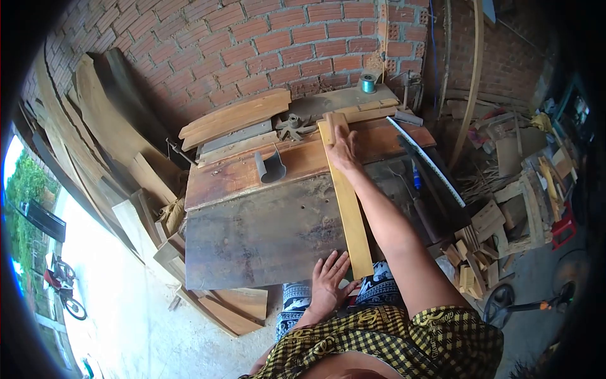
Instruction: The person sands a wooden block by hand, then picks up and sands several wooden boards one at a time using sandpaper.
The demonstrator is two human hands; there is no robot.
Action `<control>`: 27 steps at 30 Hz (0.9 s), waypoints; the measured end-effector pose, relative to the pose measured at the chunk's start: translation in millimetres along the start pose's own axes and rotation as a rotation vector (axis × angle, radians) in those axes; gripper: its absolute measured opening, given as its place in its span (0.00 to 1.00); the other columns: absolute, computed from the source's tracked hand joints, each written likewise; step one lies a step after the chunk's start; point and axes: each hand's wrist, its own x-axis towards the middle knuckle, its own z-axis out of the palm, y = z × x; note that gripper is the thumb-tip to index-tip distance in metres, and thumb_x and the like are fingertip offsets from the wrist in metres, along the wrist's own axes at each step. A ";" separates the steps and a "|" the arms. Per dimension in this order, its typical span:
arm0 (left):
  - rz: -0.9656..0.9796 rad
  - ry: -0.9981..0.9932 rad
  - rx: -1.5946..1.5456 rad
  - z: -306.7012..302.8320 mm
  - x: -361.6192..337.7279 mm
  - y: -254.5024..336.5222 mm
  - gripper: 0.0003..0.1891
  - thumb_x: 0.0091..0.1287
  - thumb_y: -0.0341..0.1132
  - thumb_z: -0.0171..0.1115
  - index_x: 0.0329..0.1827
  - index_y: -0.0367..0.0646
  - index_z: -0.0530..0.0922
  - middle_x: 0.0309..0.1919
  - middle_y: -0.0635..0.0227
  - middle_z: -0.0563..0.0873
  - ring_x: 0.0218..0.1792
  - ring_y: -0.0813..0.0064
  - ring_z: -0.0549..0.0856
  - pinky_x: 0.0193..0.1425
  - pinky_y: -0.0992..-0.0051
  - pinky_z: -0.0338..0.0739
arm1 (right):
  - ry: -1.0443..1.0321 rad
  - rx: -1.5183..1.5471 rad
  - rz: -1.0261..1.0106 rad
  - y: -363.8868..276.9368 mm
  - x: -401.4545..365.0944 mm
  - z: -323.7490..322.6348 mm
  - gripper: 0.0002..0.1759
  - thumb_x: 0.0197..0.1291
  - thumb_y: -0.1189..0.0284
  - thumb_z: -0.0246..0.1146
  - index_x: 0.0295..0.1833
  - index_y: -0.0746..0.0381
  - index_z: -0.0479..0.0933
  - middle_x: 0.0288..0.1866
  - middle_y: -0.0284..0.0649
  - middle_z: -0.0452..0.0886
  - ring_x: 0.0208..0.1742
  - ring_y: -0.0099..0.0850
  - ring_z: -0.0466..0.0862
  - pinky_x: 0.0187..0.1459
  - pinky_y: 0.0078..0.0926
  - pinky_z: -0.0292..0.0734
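Observation:
A long, narrow yellow wooden board (351, 215) lies lengthwise on the dark worktable (252, 234), its near end reaching the front edge by my lap. At its far end my right hand (342, 150) is closed around a small wooden block (336, 119), which rests on the board; part of the grip is hidden from above. My left hand (328, 281) is by the near end, fingers stretched out and apart at the table's edge, close beside the board. A curled dark sheet, like sandpaper (273, 169), stands left of the board.
Right of the board lie a long white ruler-like strip (429, 164), a blue-handled tool (416, 178) and dark tools. A teal spool (368, 83) and a metal star-shaped part (293, 128) sit at the back. Planks (120, 126) lean left; wood offcuts (473, 268) lie right.

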 end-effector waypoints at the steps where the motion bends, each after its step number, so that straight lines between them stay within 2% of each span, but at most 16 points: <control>1: -0.008 0.007 -0.014 -0.1 0.8 -0.1 0.39 0.61 0.50 0.72 0.75 0.49 0.70 0.74 0.68 0.73 0.78 0.62 0.65 0.80 0.51 0.50 | 0.115 0.044 0.035 13.5 -2.4 14.5 0.41 0.59 0.57 0.61 0.78 0.53 0.61 0.64 0.66 0.65 0.64 0.63 0.73 0.61 0.54 0.75; 3: -0.021 -0.025 0.012 -2.2 1.3 4.6 0.46 0.61 0.53 0.72 0.79 0.45 0.63 0.75 0.62 0.71 0.78 0.61 0.64 0.81 0.51 0.49 | 0.223 0.076 0.083 49.0 -13.0 20.8 0.41 0.59 0.58 0.61 0.78 0.52 0.61 0.61 0.65 0.66 0.62 0.63 0.74 0.60 0.57 0.75; 5: -0.012 -0.053 0.038 -6.9 6.5 9.2 0.47 0.61 0.54 0.72 0.79 0.44 0.61 0.75 0.62 0.70 0.79 0.61 0.63 0.81 0.51 0.48 | 0.076 -0.193 0.105 49.7 -46.7 -33.7 0.36 0.57 0.58 0.64 0.72 0.50 0.65 0.60 0.57 0.67 0.63 0.58 0.72 0.56 0.62 0.71; 7: -0.004 -0.088 0.071 -9.5 10.8 8.6 0.50 0.61 0.56 0.71 0.81 0.41 0.58 0.76 0.59 0.69 0.79 0.59 0.62 0.82 0.49 0.45 | 0.108 -0.188 0.123 65.3 -64.9 -47.8 0.37 0.58 0.57 0.61 0.74 0.47 0.64 0.60 0.56 0.67 0.62 0.58 0.73 0.55 0.63 0.71; 9: 0.003 -0.101 0.093 -7.8 13.2 7.7 0.50 0.61 0.56 0.71 0.81 0.41 0.58 0.76 0.59 0.69 0.80 0.59 0.61 0.81 0.48 0.44 | 0.108 -0.190 0.155 77.7 -76.4 -57.6 0.38 0.58 0.57 0.61 0.76 0.47 0.63 0.60 0.56 0.67 0.61 0.57 0.73 0.55 0.62 0.71; 14: -0.003 -0.108 0.087 -4.7 12.5 6.5 0.50 0.61 0.55 0.71 0.80 0.39 0.58 0.76 0.58 0.69 0.80 0.58 0.60 0.81 0.47 0.43 | 0.189 -0.166 0.060 99.5 -98.4 -55.3 0.41 0.59 0.57 0.59 0.79 0.48 0.60 0.60 0.57 0.66 0.61 0.58 0.72 0.57 0.61 0.71; 23: -0.021 -0.147 0.020 -10.1 12.9 7.7 0.47 0.62 0.53 0.71 0.79 0.39 0.60 0.76 0.57 0.68 0.81 0.57 0.59 0.82 0.49 0.43 | 0.269 -0.128 0.039 93.7 -104.6 -61.9 0.39 0.55 0.60 0.62 0.75 0.49 0.66 0.53 0.56 0.69 0.57 0.56 0.74 0.51 0.55 0.76; 27: -0.012 -0.143 0.090 -4.7 14.6 10.1 0.48 0.62 0.54 0.71 0.80 0.39 0.60 0.77 0.57 0.68 0.81 0.58 0.59 0.82 0.49 0.42 | 0.302 -0.121 0.027 94.6 -103.6 -60.3 0.38 0.54 0.60 0.62 0.74 0.49 0.67 0.51 0.55 0.70 0.54 0.55 0.75 0.50 0.54 0.76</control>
